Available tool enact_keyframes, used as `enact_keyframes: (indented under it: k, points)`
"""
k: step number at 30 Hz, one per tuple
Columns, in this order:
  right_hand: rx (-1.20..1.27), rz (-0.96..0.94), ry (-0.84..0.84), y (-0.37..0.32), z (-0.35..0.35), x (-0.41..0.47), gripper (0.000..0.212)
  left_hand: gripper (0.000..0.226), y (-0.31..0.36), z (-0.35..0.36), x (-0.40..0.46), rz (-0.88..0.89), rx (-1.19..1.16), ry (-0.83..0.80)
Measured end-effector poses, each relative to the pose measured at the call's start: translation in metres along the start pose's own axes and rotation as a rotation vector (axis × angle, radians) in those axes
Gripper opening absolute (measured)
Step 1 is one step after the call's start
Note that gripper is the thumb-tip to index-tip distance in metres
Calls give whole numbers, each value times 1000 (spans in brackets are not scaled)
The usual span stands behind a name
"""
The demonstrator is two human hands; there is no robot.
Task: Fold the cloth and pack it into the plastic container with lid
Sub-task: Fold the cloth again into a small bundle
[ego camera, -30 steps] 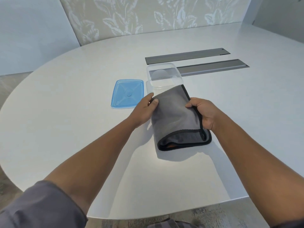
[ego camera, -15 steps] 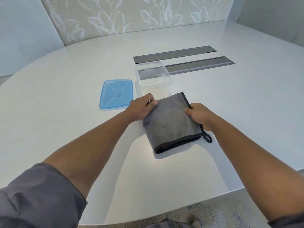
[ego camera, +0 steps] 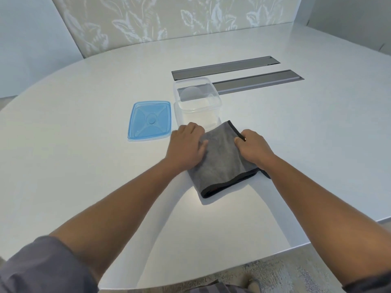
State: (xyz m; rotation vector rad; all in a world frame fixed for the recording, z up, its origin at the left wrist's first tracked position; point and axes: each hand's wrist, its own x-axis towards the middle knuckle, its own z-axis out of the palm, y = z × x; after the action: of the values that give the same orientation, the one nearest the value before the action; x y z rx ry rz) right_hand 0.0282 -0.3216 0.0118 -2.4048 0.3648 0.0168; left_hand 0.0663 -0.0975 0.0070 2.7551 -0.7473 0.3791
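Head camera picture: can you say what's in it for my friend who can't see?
Both hands, left hand and right hand, hold a folded grey cloth on a white table. Just beyond it stands an open clear container, its blue lid lying beside it.

I work in office meeting room: large rounded white conference table, two recessed grey cable-port covers in top, leaf-patterned wall panel, carpet.
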Motion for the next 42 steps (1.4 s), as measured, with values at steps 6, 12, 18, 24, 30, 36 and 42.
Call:
enact_keyframes:
  k: [6, 12, 18, 24, 30, 36, 42]
  points:
    - [-85, 15, 3, 0, 6, 2, 25, 81, 51, 8, -47, -88, -67, -399]
    - [-306, 9, 88, -3, 16, -2, 22, 107, 44, 13, -56, -83, 4, -474]
    - [-592, -208, 257, 0, 19, -8, 40, 114, 33, 11, -56, -46, 11, -512]
    - [-597, -356, -42, -12, 43, -17, 66, 114, 4, 4, -62, 19, 23, -525]
    - [-583, -293, -111, -26, 65, -22, 78, 114, -25, -11, -74, 50, 41, -553]
    - [-594, -307, -42, -47, 79, -25, 81, 115, -50, -22, -94, 29, 4, -563]
    - [-585, -281, -101, -49, 89, -26, 86, 97, -55, -23, -100, -114, -115, -486]
